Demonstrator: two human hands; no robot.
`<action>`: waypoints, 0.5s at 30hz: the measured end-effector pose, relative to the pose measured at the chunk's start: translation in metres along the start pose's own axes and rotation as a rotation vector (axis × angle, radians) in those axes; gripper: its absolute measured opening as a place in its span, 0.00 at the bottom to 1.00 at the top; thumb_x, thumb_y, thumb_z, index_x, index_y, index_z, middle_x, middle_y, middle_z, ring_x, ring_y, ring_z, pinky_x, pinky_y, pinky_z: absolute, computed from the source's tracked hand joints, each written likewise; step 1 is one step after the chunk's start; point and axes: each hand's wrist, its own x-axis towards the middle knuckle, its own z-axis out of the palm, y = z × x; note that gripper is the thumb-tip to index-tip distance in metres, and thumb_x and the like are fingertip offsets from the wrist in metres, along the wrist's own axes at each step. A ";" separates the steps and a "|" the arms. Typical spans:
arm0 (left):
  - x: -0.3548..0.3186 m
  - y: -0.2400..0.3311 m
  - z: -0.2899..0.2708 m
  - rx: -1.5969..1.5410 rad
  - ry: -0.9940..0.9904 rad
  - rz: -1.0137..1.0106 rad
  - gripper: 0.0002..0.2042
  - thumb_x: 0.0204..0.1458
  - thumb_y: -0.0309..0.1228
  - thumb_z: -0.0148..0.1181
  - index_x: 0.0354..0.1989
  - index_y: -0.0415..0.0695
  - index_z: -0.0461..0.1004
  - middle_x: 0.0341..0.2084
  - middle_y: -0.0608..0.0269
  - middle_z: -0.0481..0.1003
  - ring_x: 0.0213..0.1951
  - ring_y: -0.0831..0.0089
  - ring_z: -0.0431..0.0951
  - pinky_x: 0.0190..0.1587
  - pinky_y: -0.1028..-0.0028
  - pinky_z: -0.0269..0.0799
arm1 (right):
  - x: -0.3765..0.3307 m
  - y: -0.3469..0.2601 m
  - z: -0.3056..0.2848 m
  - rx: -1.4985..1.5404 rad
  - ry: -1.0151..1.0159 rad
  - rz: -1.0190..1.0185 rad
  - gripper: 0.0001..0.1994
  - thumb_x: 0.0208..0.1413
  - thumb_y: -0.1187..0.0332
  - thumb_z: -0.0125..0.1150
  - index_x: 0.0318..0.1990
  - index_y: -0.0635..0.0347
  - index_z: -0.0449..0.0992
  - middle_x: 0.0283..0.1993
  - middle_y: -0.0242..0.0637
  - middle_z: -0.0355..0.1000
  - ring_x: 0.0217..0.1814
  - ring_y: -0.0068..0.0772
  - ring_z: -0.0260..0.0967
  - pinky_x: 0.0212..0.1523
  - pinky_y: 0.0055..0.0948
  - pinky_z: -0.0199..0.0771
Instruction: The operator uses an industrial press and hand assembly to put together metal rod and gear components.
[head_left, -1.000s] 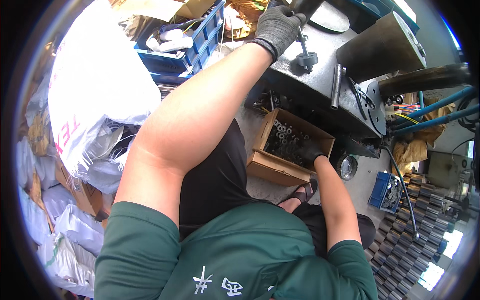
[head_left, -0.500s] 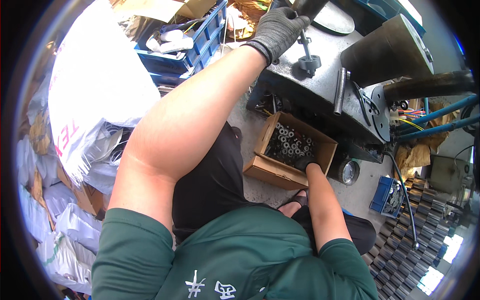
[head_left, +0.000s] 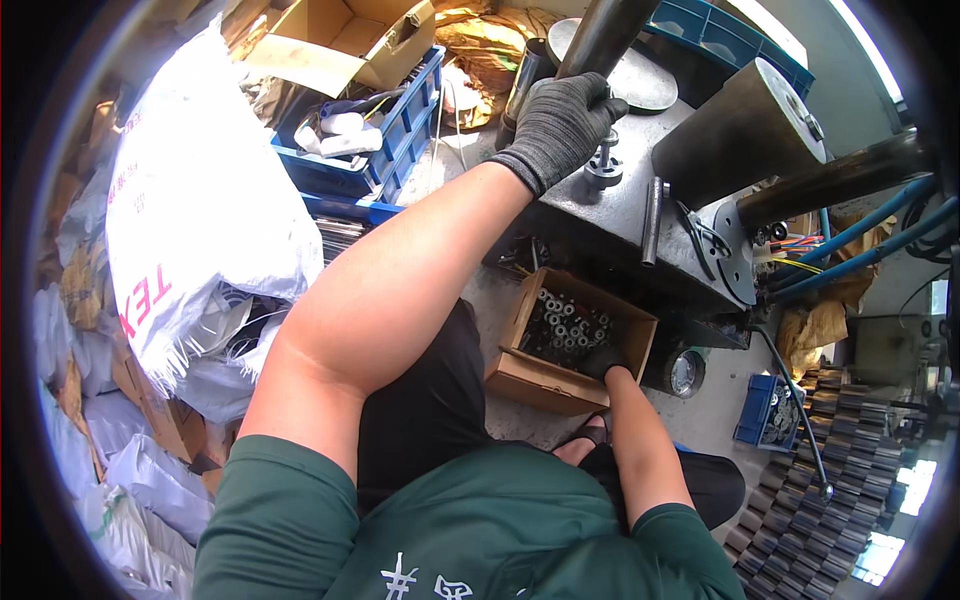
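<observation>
My left hand (head_left: 562, 128), in a dark grey knitted glove, is closed with thumb and fingertips around the top of a slim metal rod (head_left: 607, 146). The rod stands upright over a small round metal base (head_left: 603, 173) on the steel machine table (head_left: 622, 208). Just behind the glove, a thick dark metal bar (head_left: 608, 38) slants down. Low in front of me, my right hand (head_left: 602, 361), also in a dark glove, reaches into a cardboard box (head_left: 548, 378). Small metal rings (head_left: 568, 326) and dark parts fill the box; my right fingers are hidden among them.
A large dark cylinder (head_left: 725, 130) and a short metal tube (head_left: 652, 222) lie on the machine table. Blue crates (head_left: 385, 165) and a white woven sack (head_left: 205, 190) stand left. At right are a small blue bin (head_left: 765, 410) and stacked metal cylinders (head_left: 820, 480).
The view has shifted a little. My left hand sits lower, nearer the round base, and less of the rod shows beneath it. My right hand stays inside the box.
</observation>
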 end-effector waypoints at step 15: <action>0.001 0.025 0.022 0.047 -0.162 0.289 0.11 0.57 0.34 0.66 0.43 0.40 0.82 0.37 0.47 0.81 0.45 0.51 0.80 0.52 0.58 0.74 | -0.199 -0.020 -0.227 0.053 0.459 -0.381 0.14 0.43 0.66 0.65 0.38 0.63 0.79 0.41 0.57 0.76 0.47 0.60 0.76 0.49 0.48 0.78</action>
